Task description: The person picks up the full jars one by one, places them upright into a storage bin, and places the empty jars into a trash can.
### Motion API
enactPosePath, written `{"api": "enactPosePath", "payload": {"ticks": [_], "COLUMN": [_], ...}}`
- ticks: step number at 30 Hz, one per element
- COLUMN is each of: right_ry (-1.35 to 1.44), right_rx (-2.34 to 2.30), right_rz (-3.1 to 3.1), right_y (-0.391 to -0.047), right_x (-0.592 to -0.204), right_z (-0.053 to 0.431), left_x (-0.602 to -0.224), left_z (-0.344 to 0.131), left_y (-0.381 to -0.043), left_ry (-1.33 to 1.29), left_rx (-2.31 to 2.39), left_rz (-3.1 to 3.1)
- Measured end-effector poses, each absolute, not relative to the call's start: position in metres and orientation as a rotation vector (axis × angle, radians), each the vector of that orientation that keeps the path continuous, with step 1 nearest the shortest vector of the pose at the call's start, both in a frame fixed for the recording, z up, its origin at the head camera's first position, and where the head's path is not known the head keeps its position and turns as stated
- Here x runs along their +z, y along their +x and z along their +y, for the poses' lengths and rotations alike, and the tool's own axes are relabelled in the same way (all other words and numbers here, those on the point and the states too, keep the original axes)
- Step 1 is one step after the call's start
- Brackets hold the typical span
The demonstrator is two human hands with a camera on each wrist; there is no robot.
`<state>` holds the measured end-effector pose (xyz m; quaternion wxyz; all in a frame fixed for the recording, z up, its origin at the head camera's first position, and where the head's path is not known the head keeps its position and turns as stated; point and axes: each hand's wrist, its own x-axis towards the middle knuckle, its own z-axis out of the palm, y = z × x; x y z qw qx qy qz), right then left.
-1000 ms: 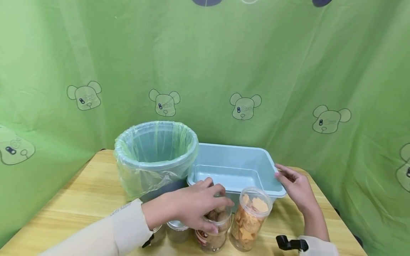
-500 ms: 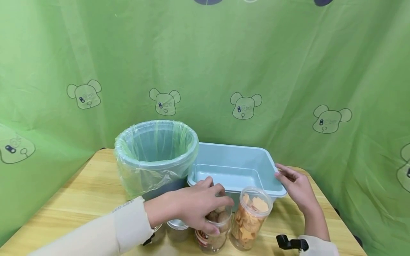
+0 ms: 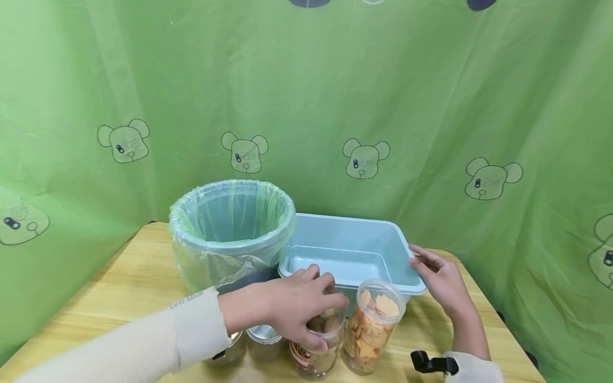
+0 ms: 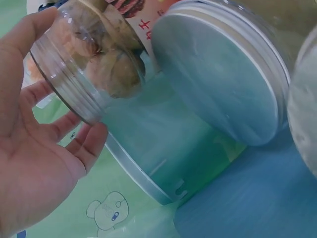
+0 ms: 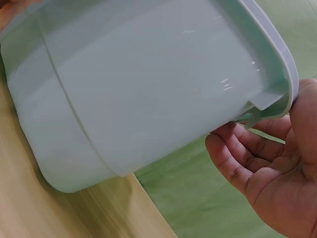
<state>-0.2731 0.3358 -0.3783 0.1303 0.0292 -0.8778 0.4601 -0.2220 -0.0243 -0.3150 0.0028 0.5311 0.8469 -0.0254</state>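
From above, my left hand (image 3: 299, 308) grips the upper rim of a clear jar (image 3: 316, 364) with a red printed label. Brown rounded lumps (image 4: 116, 74) fill part of it, seen through the wall in the left wrist view. The jar stands upright on the table. At the right end of a light blue plastic tub (image 3: 345, 234), my right hand (image 3: 442, 284) pinches the rim, with the thumb on the edge and the fingers beneath, as the right wrist view shows. Nothing lies in the visible part of the tub. A lidless clear jar of orange flower-shaped pieces (image 3: 366, 346) stands between the hands.
Two jars with silvery lids, one lid (image 3: 264, 334) plainly seen, stand left of the gripped jar, partly behind the left forearm. A round bin (image 3: 232, 247) with a green liner bag adjoins the tub. Behind the wooden table (image 3: 119, 282) hangs a green curtain (image 3: 306, 96).
My left forearm and sleeve have risen slightly, while the left fingers stay on the jar's rim. The right hand keeps its hold on the tub.
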Motion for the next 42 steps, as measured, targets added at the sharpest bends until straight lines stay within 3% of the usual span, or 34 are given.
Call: {"api": "enactPosePath", "payload": {"ticks": [18, 28, 42], "right_ry": [0.089, 0.099, 0.105], "right_rx": [1.322, 1.312, 1.343], "right_rz": [-2.542, -2.548, -2.537], "right_y": [-0.272, -0.270, -0.270], "right_x": [-0.378, -0.375, -0.377], "right_z": [0.336, 0.334, 0.336], "left_x": [-0.315, -0.313, -0.289], "left_z": [-0.025, -0.022, -0.023], "left_y": [-0.227, -0.232, -0.234], "left_ry": [1.738, 1.909, 1.871], "left_rx": [-0.154, -0.234, -0.156], "left_rz": [2.599, 2.547, 2.499]}}
